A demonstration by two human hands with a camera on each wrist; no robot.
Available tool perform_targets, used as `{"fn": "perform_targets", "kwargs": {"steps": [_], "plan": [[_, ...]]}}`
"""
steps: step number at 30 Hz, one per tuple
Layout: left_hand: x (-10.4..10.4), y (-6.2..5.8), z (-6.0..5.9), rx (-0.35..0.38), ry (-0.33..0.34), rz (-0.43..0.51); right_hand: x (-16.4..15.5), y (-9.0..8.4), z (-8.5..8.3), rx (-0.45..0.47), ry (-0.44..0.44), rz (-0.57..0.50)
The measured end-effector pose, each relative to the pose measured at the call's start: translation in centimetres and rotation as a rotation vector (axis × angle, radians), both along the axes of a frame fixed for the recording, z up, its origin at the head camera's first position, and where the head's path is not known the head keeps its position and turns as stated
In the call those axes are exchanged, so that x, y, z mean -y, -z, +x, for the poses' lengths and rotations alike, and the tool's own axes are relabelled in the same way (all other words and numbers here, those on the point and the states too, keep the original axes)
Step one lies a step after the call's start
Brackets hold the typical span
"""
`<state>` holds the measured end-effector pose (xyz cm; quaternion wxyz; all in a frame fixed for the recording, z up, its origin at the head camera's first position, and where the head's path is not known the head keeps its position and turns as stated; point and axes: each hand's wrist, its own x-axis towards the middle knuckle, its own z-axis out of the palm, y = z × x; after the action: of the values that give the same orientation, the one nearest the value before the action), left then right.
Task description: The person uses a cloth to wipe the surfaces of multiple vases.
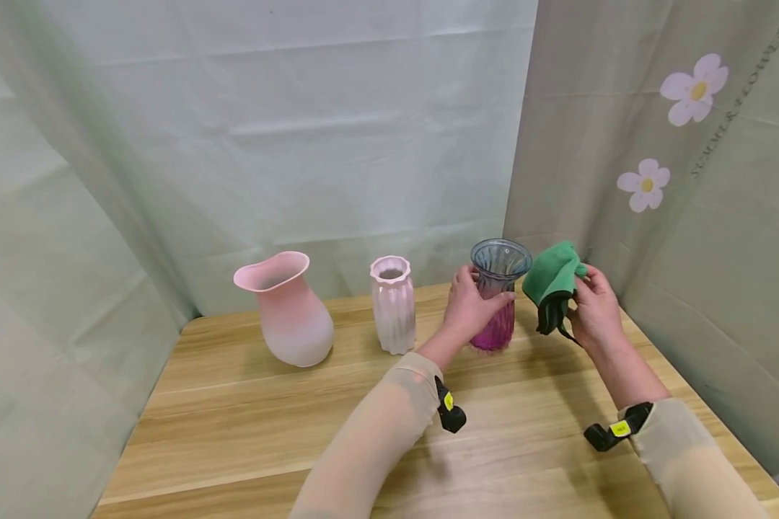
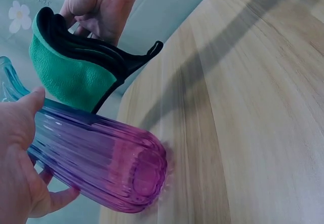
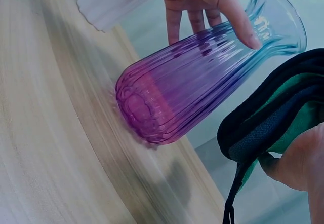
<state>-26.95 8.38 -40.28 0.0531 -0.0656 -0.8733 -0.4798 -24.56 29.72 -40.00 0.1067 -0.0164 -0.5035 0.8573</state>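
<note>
- Nearest, a light wooden table (image 1: 247, 432) with plank grain fills the foreground; both beige sleeves reach over it.
- Farther on, the left hand (image 1: 470, 306) wraps its fingers round a ribbed glass vase, blue at the rim and purple at the base (image 1: 496, 299), standing at the far right.
- Just right, the right hand (image 1: 596, 306) pinches a folded green cloth with black edging (image 1: 552, 281) near the rim.
- Left stand a ribbed white vase (image 1: 392, 306) and a pink vase (image 1: 288, 310).
- Behind, pale green fabric (image 1: 298, 130); the right panel (image 1: 688, 180) shows flowers and lettering too small to read.

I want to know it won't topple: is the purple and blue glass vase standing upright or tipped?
Upright. In the head view the glass vase stands on its base on the wooden table, mouth upward, with the left hand gripping its side.
</note>
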Motion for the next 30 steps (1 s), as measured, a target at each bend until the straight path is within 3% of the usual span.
{"fn": "perform_targets", "kwargs": {"steps": [6, 13, 18, 25, 30], "plan": [[0.3, 0.0, 0.0, 0.002, 0.031, 0.047, 0.1, 0.1, 0.0, 0.011, 0.004, 0.011], [1.2, 0.0, -0.5, 0.005, 0.131, 0.11, 0.0, 0.3, 0.0, 0.021, 0.003, 0.009], [1.9, -0.1, -1.0, 0.029, 0.232, 0.099, 0.1, 0.5, -0.1, 0.019, 0.005, 0.001], [2.8, 0.1, -1.9, 0.029, 0.375, -0.021, 0.2, 0.5, -0.1, 0.03, 0.009, 0.019], [3.0, 0.4, -1.9, 0.044, 0.404, -0.042, 0.3, 0.5, -0.2, 0.029, 0.005, 0.032]]}}
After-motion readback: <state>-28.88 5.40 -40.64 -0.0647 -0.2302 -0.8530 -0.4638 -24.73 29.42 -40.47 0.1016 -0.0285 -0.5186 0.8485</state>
